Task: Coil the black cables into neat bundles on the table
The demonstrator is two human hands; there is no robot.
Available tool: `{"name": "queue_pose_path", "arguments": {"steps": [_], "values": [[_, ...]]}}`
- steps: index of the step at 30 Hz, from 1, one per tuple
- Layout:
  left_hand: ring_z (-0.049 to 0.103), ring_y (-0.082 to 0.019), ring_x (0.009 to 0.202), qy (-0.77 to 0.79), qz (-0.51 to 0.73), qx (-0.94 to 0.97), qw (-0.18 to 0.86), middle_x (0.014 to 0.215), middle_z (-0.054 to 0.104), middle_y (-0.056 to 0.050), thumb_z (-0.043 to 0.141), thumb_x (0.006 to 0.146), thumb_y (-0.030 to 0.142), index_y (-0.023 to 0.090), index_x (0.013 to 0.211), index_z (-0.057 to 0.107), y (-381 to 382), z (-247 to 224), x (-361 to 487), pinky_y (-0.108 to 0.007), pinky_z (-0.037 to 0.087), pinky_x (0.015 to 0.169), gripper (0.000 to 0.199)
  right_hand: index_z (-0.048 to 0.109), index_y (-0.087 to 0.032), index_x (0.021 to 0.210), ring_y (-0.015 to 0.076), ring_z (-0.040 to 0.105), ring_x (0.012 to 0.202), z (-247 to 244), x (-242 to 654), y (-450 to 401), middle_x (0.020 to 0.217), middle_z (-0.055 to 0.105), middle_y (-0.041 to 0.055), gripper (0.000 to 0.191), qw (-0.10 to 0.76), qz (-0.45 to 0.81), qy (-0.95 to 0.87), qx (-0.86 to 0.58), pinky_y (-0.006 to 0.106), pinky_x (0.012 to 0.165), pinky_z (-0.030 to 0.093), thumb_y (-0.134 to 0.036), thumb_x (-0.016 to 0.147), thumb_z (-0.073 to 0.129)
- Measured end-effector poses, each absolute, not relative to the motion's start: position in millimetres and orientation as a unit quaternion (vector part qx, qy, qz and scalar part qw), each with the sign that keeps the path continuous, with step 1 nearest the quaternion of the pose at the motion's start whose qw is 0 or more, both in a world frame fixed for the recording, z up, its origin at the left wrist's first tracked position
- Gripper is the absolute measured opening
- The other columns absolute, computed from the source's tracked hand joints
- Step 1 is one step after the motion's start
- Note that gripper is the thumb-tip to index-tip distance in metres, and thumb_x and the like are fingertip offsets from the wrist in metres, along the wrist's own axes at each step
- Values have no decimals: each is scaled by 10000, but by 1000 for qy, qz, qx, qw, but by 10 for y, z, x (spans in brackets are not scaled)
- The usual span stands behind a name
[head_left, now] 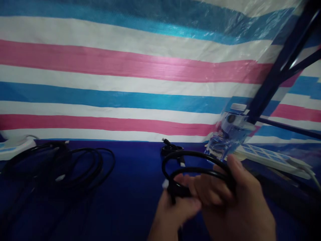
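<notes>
A black cable (pixel 198 154) is looped in a few turns between my two hands, above the blue table. My left hand (pixel 173 211) pinches the near end of the loops, where a small pale tip shows beside the thumb. My right hand (pixel 235 201) is closed around the far side of the coil, thumb on top and fingers curled under it. Behind the loops lies a small bundled black cable (pixel 172 147) with its plug ends showing.
More black cable (pixel 100 167) lies coiled at the left, near a white power strip (pixel 16 147). At the right stand a clear water bottle (pixel 228 130) and another white power strip (pixel 273 159). A dark metal post (pixel 273 80) slants before the striped sheet (pixel 112 63).
</notes>
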State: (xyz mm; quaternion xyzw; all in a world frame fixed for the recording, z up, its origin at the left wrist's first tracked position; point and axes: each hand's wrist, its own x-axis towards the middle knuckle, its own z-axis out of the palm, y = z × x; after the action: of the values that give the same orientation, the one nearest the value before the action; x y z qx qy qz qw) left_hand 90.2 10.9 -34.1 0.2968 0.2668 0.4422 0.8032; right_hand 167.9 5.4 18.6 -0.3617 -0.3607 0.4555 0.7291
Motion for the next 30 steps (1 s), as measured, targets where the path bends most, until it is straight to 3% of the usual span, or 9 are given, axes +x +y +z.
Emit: {"name": "queue_pose_path", "arguments": {"steps": [4, 7, 10, 13, 17, 19, 23, 26, 30], "values": [[590, -183, 831, 274, 499, 263, 779, 814, 633, -44, 693, 626, 349, 169, 742, 572, 305, -84, 770, -298, 441, 774, 247, 274, -206, 385, 110, 385, 417, 65, 1593, 68, 385, 289, -27, 581, 717, 451, -420, -326, 264, 476, 415, -576, 755, 525], [489, -108, 564, 334, 499, 369, 710, 582, 491, 25, 601, 734, 365, 178, 647, 480, 429, -55, 673, -247, 402, 572, 239, 431, -213, 476, 139, 456, 466, -113, 1524, 40, 425, 392, -1, 513, 664, 452, -495, -331, 268, 484, 412, -579, 835, 403], [383, -80, 484, 380, 499, 524, 576, 562, 419, 63, 554, 786, 362, 197, 682, 415, 544, -93, 597, -226, 318, 486, 240, 554, -201, 686, 120, 449, 448, -232, 1505, -19, 476, 469, -4, 445, 585, 414, -604, -349, 246, 461, 374, -581, 848, 388], [434, -102, 523, 411, 440, 664, 443, 595, 496, 47, 494, 819, 439, 206, 741, 436, 638, -59, 498, -239, 308, 503, 252, 544, -200, 707, 85, 385, 385, -166, 1561, -61, 463, 454, -25, 440, 542, 309, -700, -348, 206, 381, 311, -596, 838, 400], [501, -154, 570, 442, 338, 746, 365, 614, 583, 11, 514, 751, 580, 217, 847, 558, 691, 161, 346, -264, 300, 514, 378, 455, -206, 616, 71, 329, 303, 125, 1670, -52, 381, 387, -51, 374, 522, 55, -756, -392, 202, 309, 223, -366, 935, 339], [512, -150, 555, 442, 352, 709, 422, 607, 591, 13, 539, 746, 558, 213, 922, 573, 676, 310, 314, -258, 321, 513, 388, 468, -206, 650, 88, 376, 310, 279, 1674, -16, 393, 442, -42, 347, 498, -104, -764, -398, 228, 336, 257, -320, 945, 326], [597, -131, 699, 344, 423, 490, 680, 765, 656, -24, 570, 777, 348, 166, 861, 606, 551, 593, 332, -227, 440, 640, 203, 518, -168, 637, 121, 439, 379, 546, 1558, 143, 444, 508, 0, 297, 418, -357, -784, -288, 279, 414, 296, -227, 909, 414], [609, -119, 676, 250, 457, 345, 781, 767, 658, -44, 495, 802, 274, 148, 807, 626, 435, 745, 291, -220, 469, 661, 182, 590, -112, 748, 145, 490, 432, 714, 1515, 298, 497, 550, 24, 241, 324, -432, -804, -248, 293, 454, 335, -217, 894, 429], [625, -180, 651, 248, 456, 345, 782, 797, 667, -87, 380, 852, 435, 149, 1008, 594, 395, 803, 178, -296, 488, 597, 390, 563, -127, 730, 150, 512, 450, 789, 1653, 408, 547, 592, 43, 225, 151, -417, -876, -189, 307, 466, 365, -162, 878, 398]]}}
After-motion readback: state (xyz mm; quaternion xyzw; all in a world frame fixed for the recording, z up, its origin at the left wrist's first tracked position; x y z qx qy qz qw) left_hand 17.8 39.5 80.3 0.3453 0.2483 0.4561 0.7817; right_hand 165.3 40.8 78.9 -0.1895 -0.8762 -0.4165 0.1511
